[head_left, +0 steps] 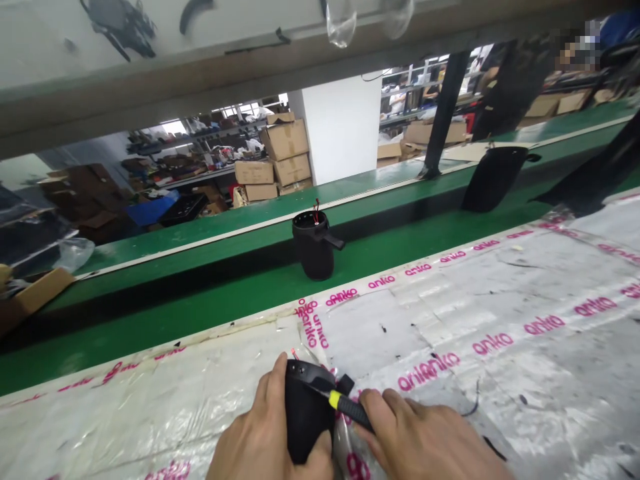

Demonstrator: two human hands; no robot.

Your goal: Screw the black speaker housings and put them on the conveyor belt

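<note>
My left hand (pixel 270 427) is wrapped round a black fabric-covered cylindrical housing (pixel 306 417) at the bottom middle, its thumb in front and fingers on the far left side. The housing has a smooth dark rim with small holes, and a short black strap sticks out at its right. A bit of red wire shows above the rim. In my right hand (pixel 425 427) is a utility knife (pixel 353 408) with a black and yellow handle. Its thin blade lies against the rim, near the strap side; whether the tip is under the edge I cannot tell.
Plastic film and pink-printed tape cover the worktable (pixel 200 407). Beyond it runs a green conveyor belt (pixel 240 293), carrying a similar black housing (pixel 314 250) with red wires and another dark cylinder (pixel 495 179). A shelf beam (pixel 200 73) hangs overhead. Cardboard boxes (pixel 287 150) are stacked behind.
</note>
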